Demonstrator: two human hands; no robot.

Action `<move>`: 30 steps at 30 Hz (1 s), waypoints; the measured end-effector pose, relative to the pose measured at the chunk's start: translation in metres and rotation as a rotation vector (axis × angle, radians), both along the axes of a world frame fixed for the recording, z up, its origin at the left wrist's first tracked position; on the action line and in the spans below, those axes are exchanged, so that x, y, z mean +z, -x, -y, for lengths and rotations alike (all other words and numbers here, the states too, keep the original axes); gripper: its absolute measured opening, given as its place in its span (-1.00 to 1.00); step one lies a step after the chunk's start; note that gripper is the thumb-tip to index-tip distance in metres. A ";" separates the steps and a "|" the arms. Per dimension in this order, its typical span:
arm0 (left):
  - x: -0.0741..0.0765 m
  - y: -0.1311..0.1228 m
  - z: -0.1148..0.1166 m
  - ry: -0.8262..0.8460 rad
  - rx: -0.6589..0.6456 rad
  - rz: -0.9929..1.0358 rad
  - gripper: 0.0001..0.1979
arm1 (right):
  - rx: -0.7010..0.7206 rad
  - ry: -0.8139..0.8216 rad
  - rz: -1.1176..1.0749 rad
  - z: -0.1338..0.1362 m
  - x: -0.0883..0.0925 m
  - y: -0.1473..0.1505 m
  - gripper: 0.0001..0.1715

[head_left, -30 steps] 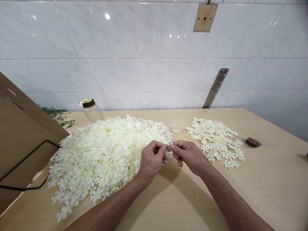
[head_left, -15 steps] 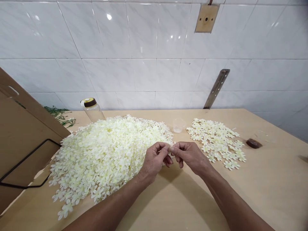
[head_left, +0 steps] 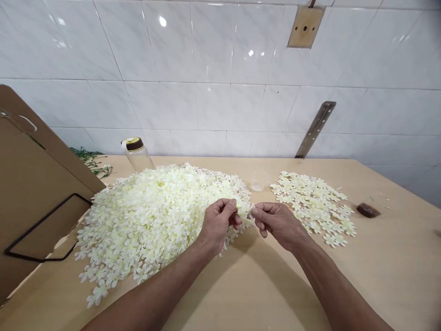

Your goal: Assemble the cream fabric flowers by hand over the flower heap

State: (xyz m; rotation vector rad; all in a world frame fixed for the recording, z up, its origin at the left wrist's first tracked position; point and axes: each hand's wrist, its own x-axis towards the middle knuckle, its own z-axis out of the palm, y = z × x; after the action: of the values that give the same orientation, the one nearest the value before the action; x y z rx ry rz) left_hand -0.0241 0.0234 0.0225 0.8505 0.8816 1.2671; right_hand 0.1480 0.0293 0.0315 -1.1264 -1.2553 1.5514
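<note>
A large heap of white and pale yellow artificial flowers (head_left: 155, 216) covers the left middle of the table. At its right edge my left hand (head_left: 220, 220) is closed in a pinch, thumb against forefinger; whatever it holds is too small to make out. Just across a narrow gap, my right hand (head_left: 275, 223) pinches one white artificial flower (head_left: 251, 212) between thumb and forefinger, mostly covered by the fingertips. Both hands are raised over the table. Beyond the right hand lies a smaller spread of loose flowers (head_left: 315, 202).
A clear cup (head_left: 258, 180) stands between the two flower groups. Behind the heap is a bottle (head_left: 138, 156) with a brown lid. Cardboard (head_left: 44, 184) with a black wire frame (head_left: 44, 225) rises at left, green stems (head_left: 91, 161) behind it. A dark brown object (head_left: 368, 210) lies at right.
My hands, whose fingertips were together, have drawn slightly apart, the right one keeping the flower. The view has shifted a little to the left.
</note>
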 end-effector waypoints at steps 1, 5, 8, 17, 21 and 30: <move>0.000 0.001 -0.001 0.000 0.014 0.006 -0.71 | 0.012 0.003 -0.014 0.000 0.000 -0.001 -0.59; -0.002 0.001 -0.002 0.004 0.017 0.021 -0.72 | 0.009 -0.031 -0.028 -0.001 -0.002 -0.004 -0.58; -0.002 0.000 -0.001 0.009 -0.001 0.023 -0.73 | -0.018 -0.075 -0.017 -0.001 -0.003 -0.004 -0.54; 0.004 -0.002 0.003 -0.008 -0.032 -0.002 -0.69 | -0.140 -0.238 0.299 -0.005 -0.011 -0.004 -0.46; 0.002 -0.003 0.004 -0.034 -0.019 -0.045 -0.72 | -0.092 -0.207 0.330 0.001 -0.005 0.000 -0.43; -0.007 -0.004 0.004 -0.146 0.067 -0.254 -0.74 | 0.018 -0.088 0.081 0.004 -0.002 0.012 -0.45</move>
State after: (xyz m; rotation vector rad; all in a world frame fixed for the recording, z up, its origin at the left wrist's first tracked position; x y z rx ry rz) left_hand -0.0198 0.0189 0.0151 1.1232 1.0343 1.3118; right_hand 0.1362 0.0255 0.0293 -1.1333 -1.3780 1.4617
